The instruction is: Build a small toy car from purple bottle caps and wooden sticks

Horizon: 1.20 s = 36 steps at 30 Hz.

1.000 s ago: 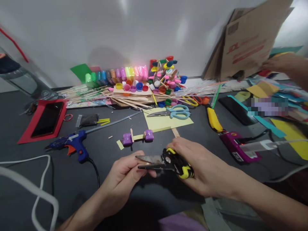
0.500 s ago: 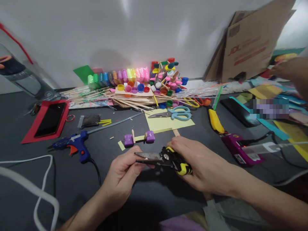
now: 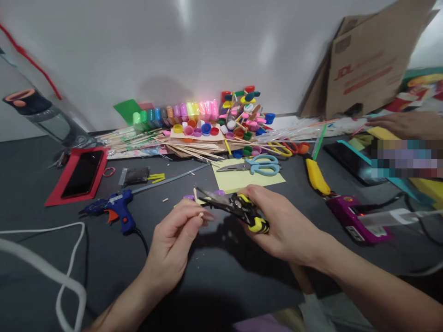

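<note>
My left hand is closed in a pinch, with the pale end of a short piece of wooden stick showing at the thumb tip. Black-and-yellow snips are in my right hand, which is wrapped round their handles. Their blades point left and sit just above my left fingertips, apart from the stick. Behind the blades lies a small piece with purple clay-like ends and a thin upright stick, partly hidden by the snips and my left hand.
A blue glue gun lies at left, near a phone on red card. Blue-handled scissors rest on yellow paper. At right are a yellow cutter and a purple device. Another person's hand is at far right.
The snips have moved up, away from my left thumb, and now cover part of the purple-ended piece. The stick's end now shows in my left pinch. The other person's hand has moved lower.
</note>
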### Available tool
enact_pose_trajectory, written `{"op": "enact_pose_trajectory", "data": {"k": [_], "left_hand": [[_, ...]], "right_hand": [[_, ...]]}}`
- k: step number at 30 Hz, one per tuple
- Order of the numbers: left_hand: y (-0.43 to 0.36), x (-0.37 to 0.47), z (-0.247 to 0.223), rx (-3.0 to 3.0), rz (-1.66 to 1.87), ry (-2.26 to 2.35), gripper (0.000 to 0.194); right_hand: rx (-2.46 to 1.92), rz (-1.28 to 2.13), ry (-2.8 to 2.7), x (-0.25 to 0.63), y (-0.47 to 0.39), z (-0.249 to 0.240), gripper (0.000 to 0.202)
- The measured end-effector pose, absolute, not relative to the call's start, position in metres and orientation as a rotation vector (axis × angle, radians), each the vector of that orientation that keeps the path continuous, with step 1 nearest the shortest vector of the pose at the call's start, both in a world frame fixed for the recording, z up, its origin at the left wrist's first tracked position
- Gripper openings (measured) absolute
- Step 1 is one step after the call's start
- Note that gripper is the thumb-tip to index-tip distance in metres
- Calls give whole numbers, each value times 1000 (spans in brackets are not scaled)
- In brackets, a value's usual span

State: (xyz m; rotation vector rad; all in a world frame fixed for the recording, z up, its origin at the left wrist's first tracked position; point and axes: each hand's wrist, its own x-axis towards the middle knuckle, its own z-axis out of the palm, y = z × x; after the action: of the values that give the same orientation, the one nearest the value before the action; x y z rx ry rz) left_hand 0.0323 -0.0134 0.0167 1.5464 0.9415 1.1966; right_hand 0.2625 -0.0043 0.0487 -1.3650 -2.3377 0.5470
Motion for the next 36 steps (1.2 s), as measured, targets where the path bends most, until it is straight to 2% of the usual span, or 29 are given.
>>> {"op": "enact_pose_trajectory", "data": {"k": [11, 22, 36], "left_hand": [[0, 29, 33, 1641, 1325, 1165, 16], [32, 36, 53, 1903, 1490, 1119, 19], [35, 37, 54, 2019, 1523, 1077, 23]], "right_hand": [[-1302, 454, -2445, 245, 15, 63, 27], [-1249, 167, -2409, 252, 35, 83, 20], [-1208, 128, -2427, 257, 37, 81, 25]]}}
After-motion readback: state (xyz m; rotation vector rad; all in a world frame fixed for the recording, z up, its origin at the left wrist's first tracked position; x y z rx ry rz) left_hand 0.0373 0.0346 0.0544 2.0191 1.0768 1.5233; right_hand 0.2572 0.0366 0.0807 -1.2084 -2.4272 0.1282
